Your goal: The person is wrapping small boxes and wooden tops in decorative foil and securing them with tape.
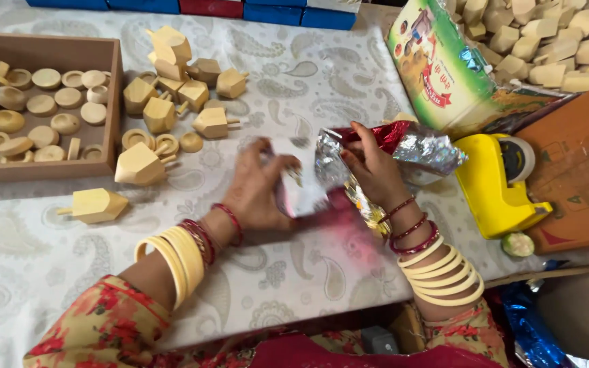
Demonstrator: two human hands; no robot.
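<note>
Silver-and-red foil wrapping [376, 146] sits between both hands at the middle of the paisley-printed tablecloth [42, 238], crumpled and partly folded over something. By the look of it, the work is at the wrapping stage: the foil is being drawn around a piece and creased shut. The left hand [257, 187] presses down on the foil's near edge with its fingers bent and close together, though motion blur hides exactly where the tips grip. The right hand [369, 167] pinches a fold of foil between thumb and fingertips. The next move probably calls for holding the fold taut while the loose end is tucked. Whatever lies inside the foil is hidden. Unwrapped wooden spinning tops [172, 75] lie nearby, round wooden pieces fill a wooden tray [112, 88], and a yellow tape dispenser [495, 187] stands to the right. More tops at the upper right are cut off by the frame.
</note>
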